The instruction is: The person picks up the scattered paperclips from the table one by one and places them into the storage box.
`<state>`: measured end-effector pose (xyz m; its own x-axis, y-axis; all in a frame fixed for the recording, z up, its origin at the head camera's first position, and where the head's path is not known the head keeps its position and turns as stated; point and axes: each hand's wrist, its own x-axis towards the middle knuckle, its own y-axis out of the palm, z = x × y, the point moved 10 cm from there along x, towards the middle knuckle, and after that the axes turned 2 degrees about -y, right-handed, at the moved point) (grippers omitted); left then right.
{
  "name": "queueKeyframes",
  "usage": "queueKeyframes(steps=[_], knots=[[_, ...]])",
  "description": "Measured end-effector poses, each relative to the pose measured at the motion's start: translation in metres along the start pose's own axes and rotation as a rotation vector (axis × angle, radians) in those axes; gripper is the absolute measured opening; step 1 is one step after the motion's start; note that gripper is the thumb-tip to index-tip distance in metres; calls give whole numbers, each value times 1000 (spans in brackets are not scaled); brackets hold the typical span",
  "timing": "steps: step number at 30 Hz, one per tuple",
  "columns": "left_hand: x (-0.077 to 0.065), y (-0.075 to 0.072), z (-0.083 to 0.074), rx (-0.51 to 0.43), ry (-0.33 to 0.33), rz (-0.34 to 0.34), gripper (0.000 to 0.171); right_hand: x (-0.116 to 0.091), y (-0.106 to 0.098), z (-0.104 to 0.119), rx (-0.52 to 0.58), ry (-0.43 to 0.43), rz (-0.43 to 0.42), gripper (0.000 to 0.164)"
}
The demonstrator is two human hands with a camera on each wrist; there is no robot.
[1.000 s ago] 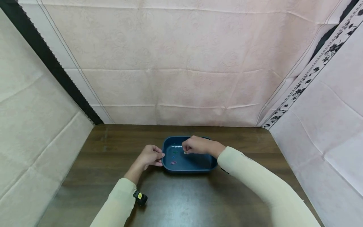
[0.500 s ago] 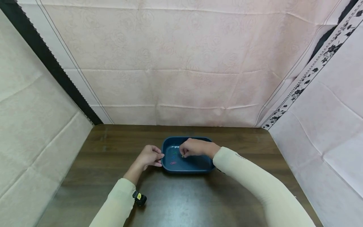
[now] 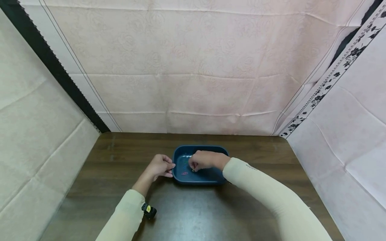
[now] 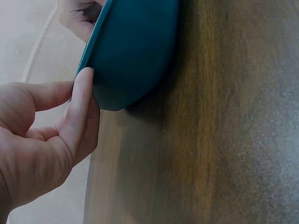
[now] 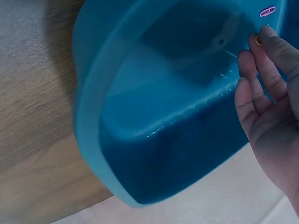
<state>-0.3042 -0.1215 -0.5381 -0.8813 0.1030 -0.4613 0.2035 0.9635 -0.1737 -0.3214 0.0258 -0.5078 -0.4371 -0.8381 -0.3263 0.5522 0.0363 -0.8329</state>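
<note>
A blue plastic tray [image 3: 200, 182] lies on the table. Its left rim is pinched between the thumb and fingers of my left hand [image 3: 159, 165], which the left wrist view shows up close. Over the tray floor, my right hand [image 3: 206, 159] pinches a small yellow paper clip [image 5: 258, 41] at its fingertips; most of the clip is hidden by them. Just left of those fingertips, a pink paper clip [image 3: 184, 173] lies on the tray floor. Behind it is a green paper clip [image 3: 186, 162], partly beside the right fingers.
The brown wooden table [image 3: 120, 187] extends around the tray on all sides. Pale cloth [image 3: 193, 67] hangs behind the table, with more cloth at left and right. A black device with a yellow mark [image 3: 149, 211] is strapped at the left wrist.
My right hand has moved left and toward the tray's near side, carrying the yellow paper clip closer to the pink one. My left hand stays at the rim.
</note>
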Motion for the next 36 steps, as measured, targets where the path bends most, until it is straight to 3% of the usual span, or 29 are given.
queueKeyframes(steps=[13,36], knots=[[0,-1,-2,15,1,-6,17,5,9,-2,16,33,46,5],[-2,0,-2,14,2,-7,16,8,22,-6,-31,17,52,7]])
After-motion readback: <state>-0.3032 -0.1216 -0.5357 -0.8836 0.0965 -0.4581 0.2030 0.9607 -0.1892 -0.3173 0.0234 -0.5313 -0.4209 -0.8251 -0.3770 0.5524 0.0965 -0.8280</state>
